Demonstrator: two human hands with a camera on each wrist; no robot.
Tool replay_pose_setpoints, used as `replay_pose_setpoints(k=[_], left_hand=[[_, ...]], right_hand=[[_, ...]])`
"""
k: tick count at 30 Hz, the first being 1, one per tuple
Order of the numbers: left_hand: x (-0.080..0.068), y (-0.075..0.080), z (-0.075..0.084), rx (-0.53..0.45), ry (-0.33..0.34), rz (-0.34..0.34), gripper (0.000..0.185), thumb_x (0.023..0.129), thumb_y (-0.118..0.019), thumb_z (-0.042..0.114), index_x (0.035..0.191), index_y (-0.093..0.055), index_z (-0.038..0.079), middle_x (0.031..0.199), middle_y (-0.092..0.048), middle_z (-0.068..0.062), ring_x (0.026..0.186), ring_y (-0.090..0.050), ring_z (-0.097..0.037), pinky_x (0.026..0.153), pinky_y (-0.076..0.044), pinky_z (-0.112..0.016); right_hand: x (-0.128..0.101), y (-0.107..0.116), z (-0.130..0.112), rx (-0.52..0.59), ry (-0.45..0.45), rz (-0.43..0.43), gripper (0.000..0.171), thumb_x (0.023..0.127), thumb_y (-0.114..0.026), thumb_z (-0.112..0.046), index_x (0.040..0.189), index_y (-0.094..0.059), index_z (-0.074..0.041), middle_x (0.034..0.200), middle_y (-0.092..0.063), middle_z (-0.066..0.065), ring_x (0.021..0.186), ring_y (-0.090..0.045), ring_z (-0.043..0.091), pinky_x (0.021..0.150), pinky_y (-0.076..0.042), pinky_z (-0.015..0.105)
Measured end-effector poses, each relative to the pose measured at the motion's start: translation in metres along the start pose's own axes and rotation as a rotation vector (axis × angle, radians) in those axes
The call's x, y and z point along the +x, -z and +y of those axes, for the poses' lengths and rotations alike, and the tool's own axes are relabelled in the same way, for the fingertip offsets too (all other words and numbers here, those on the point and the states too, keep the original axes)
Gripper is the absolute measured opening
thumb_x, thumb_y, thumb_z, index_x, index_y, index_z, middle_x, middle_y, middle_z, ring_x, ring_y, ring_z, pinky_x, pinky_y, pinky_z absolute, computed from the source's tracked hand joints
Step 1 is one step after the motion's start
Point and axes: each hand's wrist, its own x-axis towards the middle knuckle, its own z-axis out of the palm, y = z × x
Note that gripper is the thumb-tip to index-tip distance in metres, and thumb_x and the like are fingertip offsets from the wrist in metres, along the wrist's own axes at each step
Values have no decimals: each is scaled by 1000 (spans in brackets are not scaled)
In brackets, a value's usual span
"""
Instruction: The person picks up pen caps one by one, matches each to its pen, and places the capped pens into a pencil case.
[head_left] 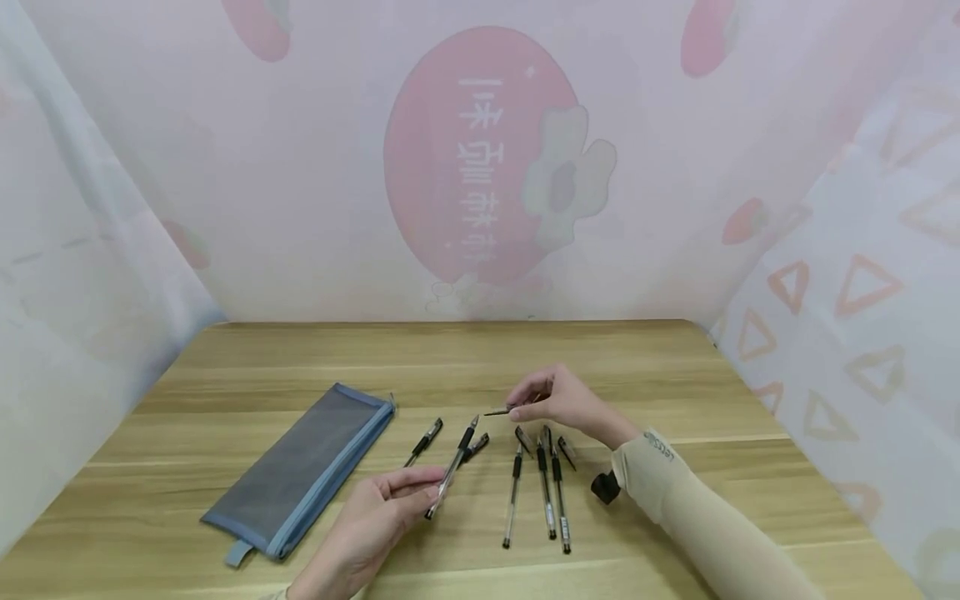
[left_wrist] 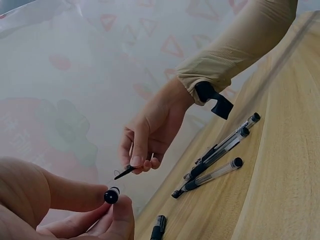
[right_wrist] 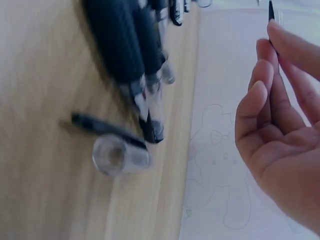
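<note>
The left hand (head_left: 375, 521) pinches a pen (head_left: 452, 468) just above the table (head_left: 720, 500), and the pen's long line slants up and away, with its tip pointing toward the right hand (head_left: 558, 398). The right hand pinches a small dark cap (head_left: 497, 412) by its clip, a little past the pen's tip and off to the right, so cap and tip are near but not touching. Three more pens (head_left: 546, 492) lie side by side below the right hand.
</note>
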Motion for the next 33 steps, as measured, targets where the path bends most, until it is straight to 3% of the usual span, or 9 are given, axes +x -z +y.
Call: replay_pose_setpoints(k=[7,17,22,27,33], left_hand=[[5,0,1,-4,-10,-9,38,91,-70,6,125,-62,-7,114,-67,-18,102,-65,-24,80,-54,-26],[9,-1,3,7,-25,-16,37,90,-71,6,124,-62,-7,112,-68,-16,101,-65,-24,77,-53,-25],[11,1,1,31,-27,-58,36,91,-71,7,123,-63,-6,112,-67,-16,99,-64,-22,76,-53,-25],[11,5,0,88,-63,-150,34,91,-70,6,122,-64,-7,115,-66,-18,100,-64,-19,79,-53,-26],[10,2,0,120,-80,-236,33,91,-70,5,120,-65,-8,116,-66,-22,104,-64,-22,82,-54,-27]], right_hand=[[-13,2,-2,60,-5,73,28,81,-84,-21,102,-74,-5,96,-71,9,86,-64,30,79,-52,53],[-29,9,0,104,53,137,30,81,-83,-19,103,-74,-2,92,-70,14,77,-62,25,72,-55,49],[-34,10,6,139,14,144,30,82,-82,-20,106,-75,-4,97,-70,14,83,-63,27,79,-53,53],[-32,11,8,142,-2,150,25,84,-80,-19,107,-76,-9,100,-70,13,88,-63,29,84,-51,55],[-31,10,6,161,-15,98,25,87,-77,-20,109,-75,-9,105,-70,12,95,-63,31,89,-48,56]])
